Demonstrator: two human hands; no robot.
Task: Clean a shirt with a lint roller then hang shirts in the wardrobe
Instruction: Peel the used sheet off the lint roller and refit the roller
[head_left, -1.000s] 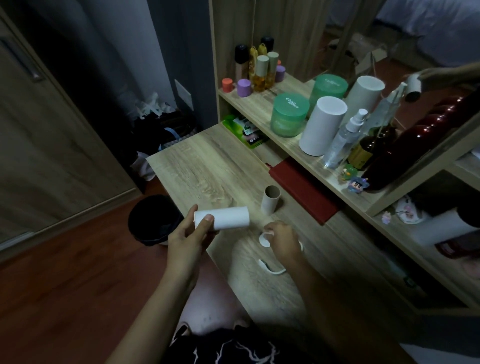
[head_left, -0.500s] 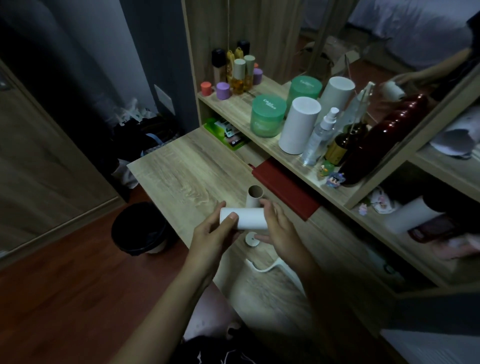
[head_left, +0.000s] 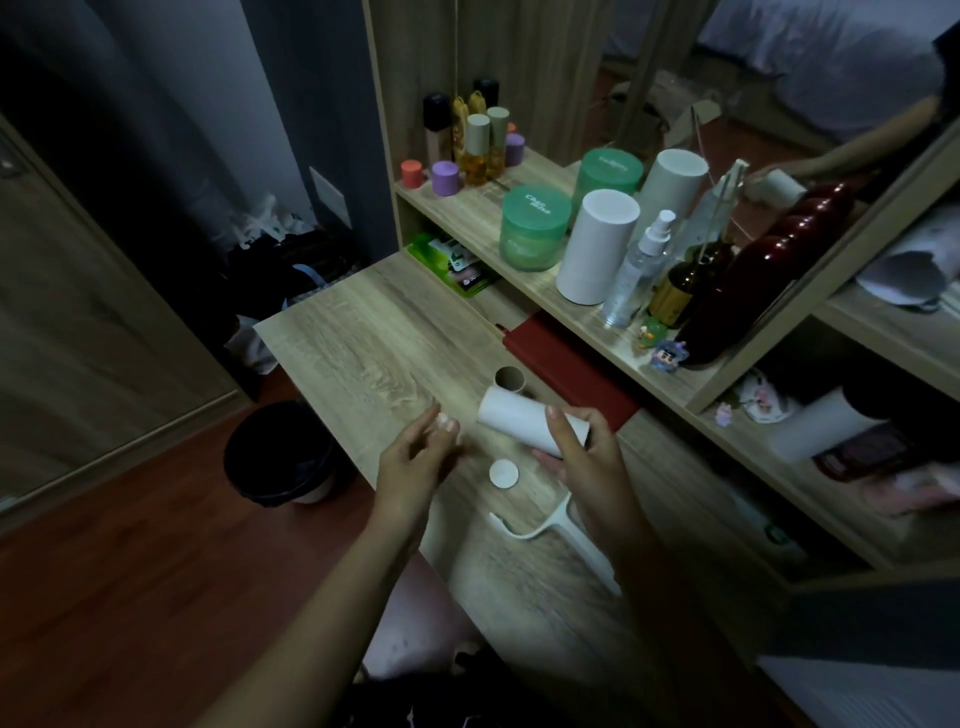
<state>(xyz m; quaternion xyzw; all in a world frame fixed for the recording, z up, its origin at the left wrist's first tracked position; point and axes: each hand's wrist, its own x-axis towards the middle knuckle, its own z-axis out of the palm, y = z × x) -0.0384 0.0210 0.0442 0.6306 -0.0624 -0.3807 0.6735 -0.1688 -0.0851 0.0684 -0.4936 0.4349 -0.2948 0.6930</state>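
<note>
The right hand (head_left: 582, 457) held the white roll (head_left: 519, 423) above the desk (head_left: 363, 338), near its front edge. The left hand (head_left: 421, 457) was loose, holding nothing. The roll should slide straight onto the handle (head_left: 550, 525).

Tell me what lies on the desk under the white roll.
A round white cap and the white roller handle lie below the white roll; the right hand covers the handle's upper end.

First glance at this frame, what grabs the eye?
The white lint roll, held in the right hand above the wooden desk, with the left hand open beside it. Next, two green jars and a white cylinder on the shelf behind.
</note>
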